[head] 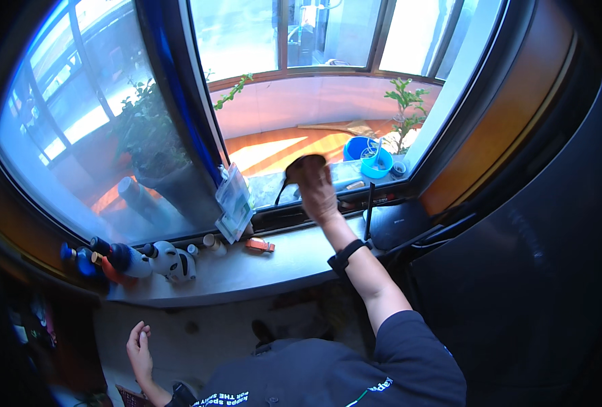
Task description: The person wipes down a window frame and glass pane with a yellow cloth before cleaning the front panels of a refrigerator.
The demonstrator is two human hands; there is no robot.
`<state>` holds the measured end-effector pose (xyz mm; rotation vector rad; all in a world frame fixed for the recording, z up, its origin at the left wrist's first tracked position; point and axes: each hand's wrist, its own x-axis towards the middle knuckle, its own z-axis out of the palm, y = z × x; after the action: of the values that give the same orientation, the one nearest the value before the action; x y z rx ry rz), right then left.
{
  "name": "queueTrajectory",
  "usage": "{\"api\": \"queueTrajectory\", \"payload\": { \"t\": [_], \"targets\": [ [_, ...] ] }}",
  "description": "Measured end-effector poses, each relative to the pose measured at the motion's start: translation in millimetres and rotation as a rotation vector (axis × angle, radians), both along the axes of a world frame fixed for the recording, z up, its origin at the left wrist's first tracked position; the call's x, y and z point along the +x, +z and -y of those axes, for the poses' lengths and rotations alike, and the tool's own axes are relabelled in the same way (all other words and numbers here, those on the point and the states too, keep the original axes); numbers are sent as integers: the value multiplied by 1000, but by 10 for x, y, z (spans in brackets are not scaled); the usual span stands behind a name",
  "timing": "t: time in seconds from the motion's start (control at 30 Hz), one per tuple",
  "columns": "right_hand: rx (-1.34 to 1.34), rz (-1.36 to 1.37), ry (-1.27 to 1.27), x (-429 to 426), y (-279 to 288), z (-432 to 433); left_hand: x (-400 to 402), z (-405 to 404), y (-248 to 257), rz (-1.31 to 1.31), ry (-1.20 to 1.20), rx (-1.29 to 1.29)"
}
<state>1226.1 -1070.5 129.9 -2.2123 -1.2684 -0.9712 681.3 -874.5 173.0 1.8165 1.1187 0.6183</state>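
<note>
My right hand (320,196) reaches through the open window, above the ledge beyond the track. It grips a dark rounded object (295,168) from which a thin black strip hangs; its exact kind is blurred. A dark band circles my right wrist. My left hand (140,346) hangs low at the left over the floor, fingers loosely bent, nothing in it. Right of the held object, a light-blue basin (377,165) holding a pale handled thing stands on the outer ledge (268,188). Clear plastic pouches (234,201) hang at the window frame's edge.
On the inner windowsill (290,259) are an orange object (260,245), a white figurine (171,262) and several bottles (120,257). A black router (400,224) with a raised antenna sits at the right, beside a large dark panel (514,285). Potted plants (405,112) stand outside.
</note>
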Motion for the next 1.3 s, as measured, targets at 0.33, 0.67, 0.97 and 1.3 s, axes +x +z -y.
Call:
{"api": "queueTrajectory", "payload": {
  "t": [0.33,0.67,0.97,1.3],
  "targets": [
    [584,187,-175,359,787,14,23,103,-33,-37,33,3],
    [-250,187,176,-127,-317,19,106,72,50,-12,16,5],
    [304,196,25,-155,1526,-547,54,140,30,30,56,7],
    [-544,505,170,-185,-217,-163,-129,216,-43,8,96,5]
  ]
}}
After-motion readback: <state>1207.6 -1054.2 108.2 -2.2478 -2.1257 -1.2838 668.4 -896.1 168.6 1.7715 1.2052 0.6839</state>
